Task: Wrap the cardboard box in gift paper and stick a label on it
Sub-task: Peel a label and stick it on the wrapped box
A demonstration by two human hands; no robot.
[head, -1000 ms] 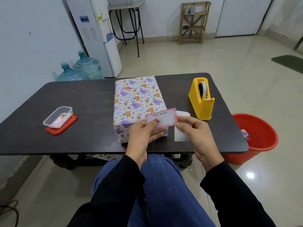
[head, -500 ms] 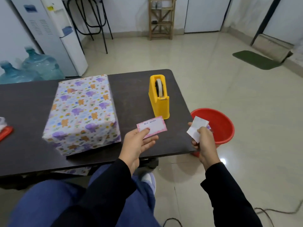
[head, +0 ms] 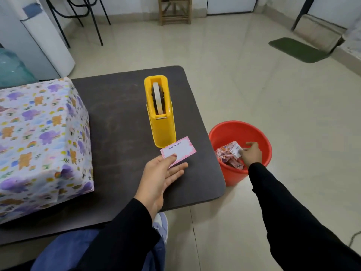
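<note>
Head view, left hand (head: 158,180) pinching label (head: 179,150)

Dark table (head: 121,106), wrapped box (head: 39,137), tape dispenser (head: 161,118)

The label (head: 178,150) lies between thumb and fingers (head: 176,170) of the left hand (head: 159,178); tape dispenser (head: 161,114) just behind them, wrapped box (head: 39,137) at left, bucket (head: 261,133) at right, around the right hand (head: 251,154).

Office-like room: water dispenser (head: 45,42), tiled floor (head: 254,85)
</note>
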